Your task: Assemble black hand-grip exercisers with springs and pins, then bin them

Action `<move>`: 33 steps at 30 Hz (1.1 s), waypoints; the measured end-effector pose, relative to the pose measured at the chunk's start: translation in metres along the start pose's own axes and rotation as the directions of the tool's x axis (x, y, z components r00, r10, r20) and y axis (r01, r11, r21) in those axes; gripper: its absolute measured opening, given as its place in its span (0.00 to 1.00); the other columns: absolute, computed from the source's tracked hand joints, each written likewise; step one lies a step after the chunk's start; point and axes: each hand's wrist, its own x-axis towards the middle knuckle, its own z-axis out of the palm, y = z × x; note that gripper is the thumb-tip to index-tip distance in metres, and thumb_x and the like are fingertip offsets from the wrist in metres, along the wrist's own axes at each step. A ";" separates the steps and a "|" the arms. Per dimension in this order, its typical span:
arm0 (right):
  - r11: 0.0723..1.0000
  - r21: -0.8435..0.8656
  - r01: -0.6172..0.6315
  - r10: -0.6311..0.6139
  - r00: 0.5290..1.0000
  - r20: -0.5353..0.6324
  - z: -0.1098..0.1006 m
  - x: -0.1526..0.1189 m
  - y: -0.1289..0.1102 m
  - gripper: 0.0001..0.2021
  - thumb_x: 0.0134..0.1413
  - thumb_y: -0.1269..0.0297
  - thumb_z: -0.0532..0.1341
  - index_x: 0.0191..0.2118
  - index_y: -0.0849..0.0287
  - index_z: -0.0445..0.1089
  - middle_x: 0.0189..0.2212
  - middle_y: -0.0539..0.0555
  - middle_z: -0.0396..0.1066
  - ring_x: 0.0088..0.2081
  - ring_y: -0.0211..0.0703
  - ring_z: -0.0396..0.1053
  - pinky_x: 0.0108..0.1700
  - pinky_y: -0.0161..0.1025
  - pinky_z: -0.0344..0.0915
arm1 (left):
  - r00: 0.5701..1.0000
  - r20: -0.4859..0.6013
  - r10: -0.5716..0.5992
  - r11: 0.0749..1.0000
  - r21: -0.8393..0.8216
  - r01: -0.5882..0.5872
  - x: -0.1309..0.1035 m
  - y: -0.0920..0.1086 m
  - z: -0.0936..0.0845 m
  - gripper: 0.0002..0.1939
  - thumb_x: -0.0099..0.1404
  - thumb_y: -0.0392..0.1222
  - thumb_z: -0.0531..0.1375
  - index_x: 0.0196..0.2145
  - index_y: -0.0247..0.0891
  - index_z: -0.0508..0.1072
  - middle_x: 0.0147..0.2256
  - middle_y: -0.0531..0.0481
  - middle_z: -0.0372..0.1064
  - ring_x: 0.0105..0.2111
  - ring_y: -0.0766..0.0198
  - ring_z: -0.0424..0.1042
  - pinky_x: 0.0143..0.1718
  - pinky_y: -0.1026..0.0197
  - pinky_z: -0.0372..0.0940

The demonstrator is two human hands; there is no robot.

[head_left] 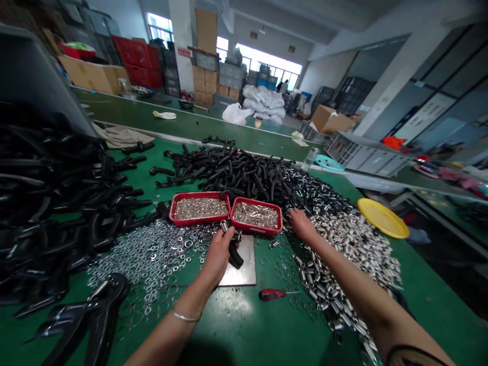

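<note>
My left hand (219, 251) is closed around a black curved handle (235, 256), held over a flat metal plate (246, 262). A metal coil spring (224, 225) shows at the top of that hand. My right hand (300, 223) reaches to the edge of the black parts, just right of a red tray of small metal pins (281, 223). Its fingers look pinched together, and what is between them is too small to make out. A second red tray (177, 219), with small metal pieces in it, stands to the left, touching the first.
Black handles (244, 170) are heaped behind the trays, with more at left. Loose washers (152, 254) spread across the left. Springs (343, 244) and screws (316, 190) lie at right. A red screwdriver (271, 294) lies in front; a yellow lid (383, 218) is far right.
</note>
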 end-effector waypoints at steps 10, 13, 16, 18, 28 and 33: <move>0.972 0.234 -0.017 0.052 0.988 -0.145 -0.025 -0.013 -0.046 0.13 0.68 0.63 0.49 0.53 0.62 0.61 0.46 0.65 0.71 0.46 0.51 0.72 0.48 0.48 0.67 | 0.999 -0.013 -0.046 0.986 -0.164 0.043 0.008 0.011 -0.004 0.23 0.52 0.55 0.70 0.35 0.34 0.71 0.30 0.50 0.71 0.29 0.66 0.69 0.29 0.64 0.63; 0.496 0.859 0.125 -0.007 0.990 -0.140 -0.029 -0.042 -0.112 0.11 0.67 0.57 0.55 0.51 0.54 0.60 0.43 0.57 0.74 0.41 0.47 0.76 0.46 0.48 0.71 | 0.999 -0.019 -0.033 0.984 -0.175 0.029 0.007 0.011 -0.002 0.22 0.53 0.54 0.70 0.35 0.34 0.71 0.31 0.50 0.72 0.30 0.65 0.70 0.29 0.64 0.63; 0.161 0.982 0.099 -0.085 0.993 -0.086 -0.023 -0.064 -0.164 0.11 0.64 0.56 0.60 0.48 0.52 0.63 0.42 0.53 0.75 0.40 0.44 0.76 0.48 0.47 0.72 | 1.000 0.016 -0.024 0.981 -0.190 0.026 0.002 0.012 0.002 0.21 0.55 0.53 0.69 0.36 0.34 0.72 0.31 0.50 0.72 0.30 0.65 0.71 0.31 0.64 0.64; 0.155 0.984 0.086 -0.089 0.993 -0.073 -0.015 -0.069 -0.178 0.11 0.63 0.57 0.61 0.48 0.52 0.65 0.44 0.53 0.74 0.43 0.44 0.75 0.50 0.46 0.71 | 0.999 0.034 -0.021 0.980 -0.195 0.027 0.000 0.012 0.004 0.21 0.55 0.54 0.69 0.36 0.34 0.72 0.31 0.50 0.72 0.30 0.65 0.71 0.32 0.63 0.65; 0.661 0.628 0.411 -0.279 0.911 -0.303 -0.004 -0.066 -0.158 0.09 0.66 0.64 0.58 0.50 0.54 0.69 0.45 0.57 0.73 0.46 0.48 0.71 0.49 0.47 0.69 | 0.997 0.069 -0.036 0.998 -0.055 0.040 0.002 0.016 -0.004 0.19 0.58 0.54 0.67 0.38 0.36 0.72 0.34 0.51 0.70 0.31 0.66 0.68 0.31 0.65 0.64; 0.644 0.548 0.533 -0.480 0.840 -0.253 -0.004 -0.056 -0.154 0.11 0.66 0.64 0.57 0.51 0.55 0.69 0.49 0.60 0.71 0.51 0.50 0.69 0.52 0.50 0.68 | 0.994 0.097 -0.055 0.994 0.096 0.046 0.000 0.022 -0.006 0.18 0.59 0.54 0.66 0.38 0.37 0.72 0.36 0.49 0.72 0.31 0.64 0.69 0.32 0.64 0.64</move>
